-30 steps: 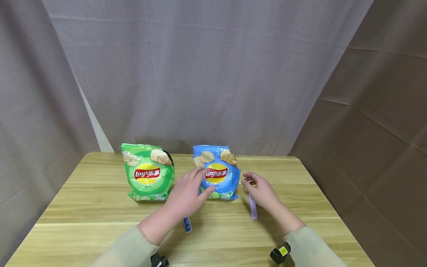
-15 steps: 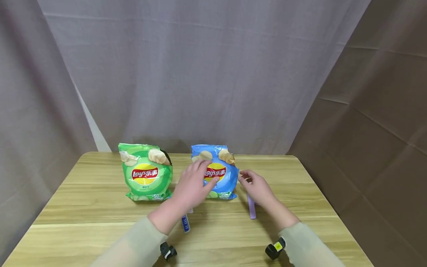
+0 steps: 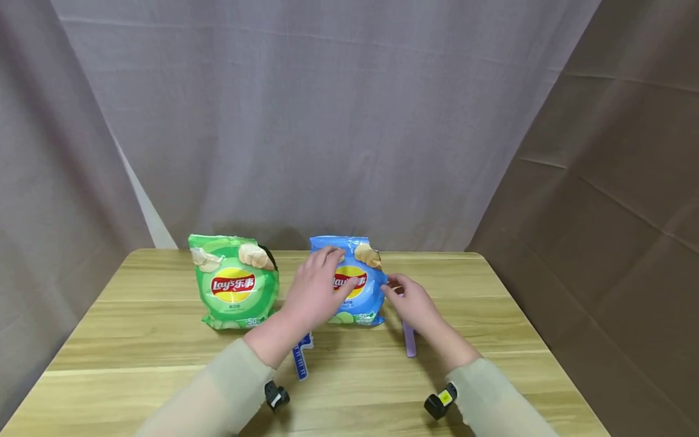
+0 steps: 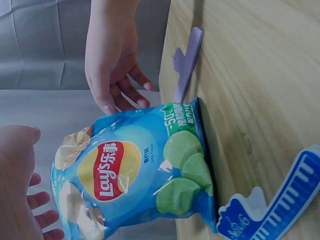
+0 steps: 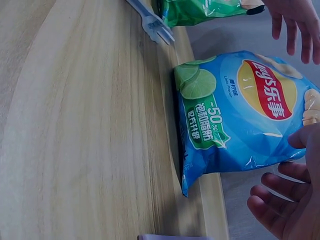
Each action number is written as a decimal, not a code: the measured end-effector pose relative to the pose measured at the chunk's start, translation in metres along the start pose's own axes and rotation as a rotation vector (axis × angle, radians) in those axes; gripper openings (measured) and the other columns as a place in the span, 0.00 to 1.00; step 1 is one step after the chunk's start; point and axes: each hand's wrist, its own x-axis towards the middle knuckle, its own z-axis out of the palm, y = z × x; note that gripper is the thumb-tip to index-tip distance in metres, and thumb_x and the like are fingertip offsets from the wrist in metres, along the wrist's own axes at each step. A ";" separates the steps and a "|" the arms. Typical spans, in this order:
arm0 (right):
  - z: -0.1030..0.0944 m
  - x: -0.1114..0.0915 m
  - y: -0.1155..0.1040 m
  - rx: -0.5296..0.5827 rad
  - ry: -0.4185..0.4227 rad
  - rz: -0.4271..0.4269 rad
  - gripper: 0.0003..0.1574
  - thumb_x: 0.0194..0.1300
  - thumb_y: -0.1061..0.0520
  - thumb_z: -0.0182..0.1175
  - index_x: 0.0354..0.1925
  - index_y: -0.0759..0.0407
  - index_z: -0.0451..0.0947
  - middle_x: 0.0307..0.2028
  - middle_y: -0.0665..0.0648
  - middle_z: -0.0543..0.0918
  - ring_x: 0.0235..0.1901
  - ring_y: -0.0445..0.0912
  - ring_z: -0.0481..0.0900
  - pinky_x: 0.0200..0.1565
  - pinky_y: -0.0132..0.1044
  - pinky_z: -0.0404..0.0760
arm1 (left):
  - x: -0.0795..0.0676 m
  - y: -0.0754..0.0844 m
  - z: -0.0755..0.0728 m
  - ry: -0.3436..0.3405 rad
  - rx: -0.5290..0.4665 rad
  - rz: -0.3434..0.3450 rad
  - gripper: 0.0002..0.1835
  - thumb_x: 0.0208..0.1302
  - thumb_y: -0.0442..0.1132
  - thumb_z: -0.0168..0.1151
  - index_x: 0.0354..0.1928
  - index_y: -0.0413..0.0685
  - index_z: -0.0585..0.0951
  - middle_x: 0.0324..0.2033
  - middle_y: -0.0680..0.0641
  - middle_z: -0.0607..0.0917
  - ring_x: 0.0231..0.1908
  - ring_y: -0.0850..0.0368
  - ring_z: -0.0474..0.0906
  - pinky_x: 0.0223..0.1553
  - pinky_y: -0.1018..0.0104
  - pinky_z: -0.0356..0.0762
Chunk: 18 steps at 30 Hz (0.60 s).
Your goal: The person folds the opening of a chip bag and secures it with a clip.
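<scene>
An upright blue bag of Lay's lime chips (image 3: 360,306) stands on the table between both hands. My left hand (image 3: 311,294) is raised at its upper left, fingers extended and overlapping the front in the head view. In the left wrist view a gap shows between those fingers and the bag. My right hand (image 3: 414,304) is at the bag's right edge, thumb toward the front and fingers loosely bent behind. The right thumb tip (image 5: 298,138) overlaps the edge of the bag in the right wrist view. A green Lay's chip bag (image 3: 235,306) stands to the left.
A blue-and-white flat piece with printed bars (image 4: 280,205) lies on the wooden table (image 3: 164,388) below my left hand. A lilac strip with a side hook (image 4: 189,65) lies under my right hand. Grey curtains (image 3: 338,121) hang behind the table.
My right hand has moved left to the blue chip bag's edge. My left hand has lifted slightly higher along its left side. Both chip bags appear slightly further left as the view shifts.
</scene>
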 end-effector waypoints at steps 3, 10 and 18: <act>0.003 0.001 -0.001 0.004 0.006 -0.008 0.28 0.71 0.46 0.58 0.61 0.61 0.75 0.48 0.58 0.83 0.48 0.53 0.80 0.52 0.50 0.79 | 0.004 0.000 -0.001 -0.012 0.013 -0.011 0.35 0.67 0.62 0.58 0.69 0.51 0.69 0.67 0.46 0.69 0.67 0.48 0.63 0.67 0.47 0.63; 0.003 0.003 -0.002 0.019 0.003 -0.021 0.26 0.70 0.47 0.60 0.58 0.61 0.76 0.48 0.58 0.83 0.48 0.53 0.80 0.51 0.50 0.79 | 0.019 0.001 -0.001 -0.023 0.048 -0.009 0.37 0.67 0.60 0.59 0.71 0.50 0.67 0.69 0.45 0.68 0.68 0.47 0.62 0.68 0.48 0.62; 0.005 0.004 -0.003 0.016 -0.013 -0.019 0.24 0.69 0.46 0.62 0.55 0.60 0.78 0.47 0.57 0.84 0.47 0.52 0.81 0.50 0.50 0.80 | 0.035 -0.002 -0.001 -0.003 0.065 0.006 0.35 0.66 0.58 0.60 0.70 0.48 0.68 0.68 0.44 0.68 0.68 0.45 0.62 0.69 0.47 0.61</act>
